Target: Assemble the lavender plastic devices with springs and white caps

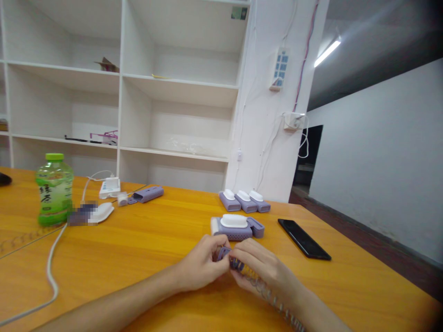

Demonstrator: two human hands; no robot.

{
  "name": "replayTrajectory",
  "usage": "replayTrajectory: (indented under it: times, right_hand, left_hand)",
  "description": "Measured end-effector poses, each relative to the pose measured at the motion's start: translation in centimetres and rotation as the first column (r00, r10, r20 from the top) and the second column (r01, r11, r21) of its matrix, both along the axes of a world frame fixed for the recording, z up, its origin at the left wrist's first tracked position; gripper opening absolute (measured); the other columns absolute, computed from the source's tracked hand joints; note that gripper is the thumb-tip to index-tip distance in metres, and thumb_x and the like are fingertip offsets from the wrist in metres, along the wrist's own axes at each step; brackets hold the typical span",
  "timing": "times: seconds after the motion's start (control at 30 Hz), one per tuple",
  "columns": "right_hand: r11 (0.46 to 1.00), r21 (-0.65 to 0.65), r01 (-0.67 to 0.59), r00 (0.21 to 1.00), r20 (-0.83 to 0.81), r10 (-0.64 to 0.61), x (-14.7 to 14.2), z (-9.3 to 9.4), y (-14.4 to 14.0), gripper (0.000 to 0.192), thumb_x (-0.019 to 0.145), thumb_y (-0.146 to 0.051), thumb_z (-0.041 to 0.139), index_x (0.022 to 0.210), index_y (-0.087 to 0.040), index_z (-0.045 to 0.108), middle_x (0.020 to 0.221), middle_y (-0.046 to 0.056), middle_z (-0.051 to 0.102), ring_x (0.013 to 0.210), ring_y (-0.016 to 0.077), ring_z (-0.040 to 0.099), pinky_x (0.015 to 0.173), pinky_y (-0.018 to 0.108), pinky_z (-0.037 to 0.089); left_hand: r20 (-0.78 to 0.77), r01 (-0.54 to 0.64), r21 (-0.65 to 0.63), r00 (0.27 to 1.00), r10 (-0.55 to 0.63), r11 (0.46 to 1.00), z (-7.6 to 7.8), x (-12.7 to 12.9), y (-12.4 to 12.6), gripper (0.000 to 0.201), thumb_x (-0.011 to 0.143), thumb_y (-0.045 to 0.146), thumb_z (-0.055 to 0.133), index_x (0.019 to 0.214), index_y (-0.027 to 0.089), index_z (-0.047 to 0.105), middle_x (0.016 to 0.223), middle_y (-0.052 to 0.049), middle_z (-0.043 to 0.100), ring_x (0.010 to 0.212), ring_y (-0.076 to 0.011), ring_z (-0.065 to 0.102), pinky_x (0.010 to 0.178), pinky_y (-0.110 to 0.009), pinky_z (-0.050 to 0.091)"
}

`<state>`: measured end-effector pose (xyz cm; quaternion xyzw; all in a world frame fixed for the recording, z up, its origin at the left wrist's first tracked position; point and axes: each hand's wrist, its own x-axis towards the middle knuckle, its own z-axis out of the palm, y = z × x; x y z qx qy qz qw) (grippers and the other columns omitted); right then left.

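Over the table's near side my left hand [207, 263] is closed, thumb and fingers pinching a small purple plastic part [223, 253]. My right hand [266, 267] meets it from the other side, its fingers curled round a dark and yellow thing [238, 264] whose kind I cannot make out. A thin coiled cord [277, 302] trails from there along the right forearm. The fingers hide most of both pieces. Just beyond the hands lies a purple case [237, 234] with a white oval piece [234, 221] on top and an angled purple end at its right.
Three similar purple cases [248, 206] with white tops stand farther back. A black phone [304, 239] lies at right. Leftward are a green bottle [54, 189], a white cable [51, 272], a power strip [110, 185] and another purple case [149, 194]. White shelves [180, 83] rise behind.
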<state>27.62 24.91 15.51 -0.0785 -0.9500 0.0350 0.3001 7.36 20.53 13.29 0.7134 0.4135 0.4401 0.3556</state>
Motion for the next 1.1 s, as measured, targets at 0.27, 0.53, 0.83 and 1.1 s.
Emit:
replayTrajectory:
  times: [0.27, 0.53, 0.83, 1.1]
  right_hand:
    - [1.000, 0.025, 0.000, 0.995, -0.098, 0.003, 0.4, -0.7, 1.1, 0.034, 0.092, -0.013, 0.062, 0.125, -0.019, 0.055, 0.108, 0.011, 0.063, 0.099, 0.0211, 0.062, 0.086, 0.031, 0.056]
    - [0.999, -0.029, 0.025, 0.996, -0.084, -0.027, 0.7, -1.0, 1.3, 0.035, 0.093, -0.014, 0.061, 0.128, -0.021, 0.056, 0.110, 0.011, 0.062, 0.101, 0.0211, 0.063, 0.087, 0.030, 0.056]
    - [0.964, -0.242, 0.110, 0.986, -0.092, -0.136, 0.5, -0.8, 1.4, 0.041, 0.092, -0.021, 0.066, 0.131, -0.029, 0.057, 0.119, 0.007, 0.062, 0.112, 0.0211, 0.060, 0.097, 0.032, 0.052]
    - [0.848, -0.495, 0.192, 0.934, -0.174, -0.313, -1.2, -1.0, 0.7, 0.015, 0.089, -0.035, 0.071, 0.101, -0.027, 0.071, 0.106, 0.002, 0.068, 0.103, 0.0199, 0.062, 0.091, 0.027, 0.050]
  left_hand:
    - [0.209, 0.187, -0.168, 0.966, -0.150, 0.968, -0.9, 0.1, 0.7, 0.033, 0.098, 0.047, 0.049, 0.101, 0.014, 0.056, 0.062, -0.001, 0.064, 0.035, -0.0056, 0.044, 0.034, -0.014, 0.032]
    - [0.179, 0.207, -0.156, 0.968, -0.178, 0.966, -0.2, -0.3, 0.7, 0.038, 0.097, 0.044, 0.051, 0.111, 0.011, 0.065, 0.074, -0.008, 0.072, 0.037, -0.0043, 0.048, 0.038, -0.013, 0.039]
    - [0.275, 0.193, -0.214, 0.953, -0.130, 0.958, -0.8, 0.0, 1.2, 0.040, 0.096, 0.049, 0.049, 0.113, 0.013, 0.058, 0.057, 0.003, 0.061, 0.030, -0.0069, 0.049, 0.028, -0.012, 0.033]
    - [0.350, 0.282, -0.437, 0.928, -0.127, 0.854, -0.8, -0.9, 2.6, 0.029, 0.081, 0.028, 0.050, 0.108, 0.019, 0.043, 0.061, -0.004, 0.072, 0.025, -0.0097, 0.046, 0.027, -0.013, 0.026]
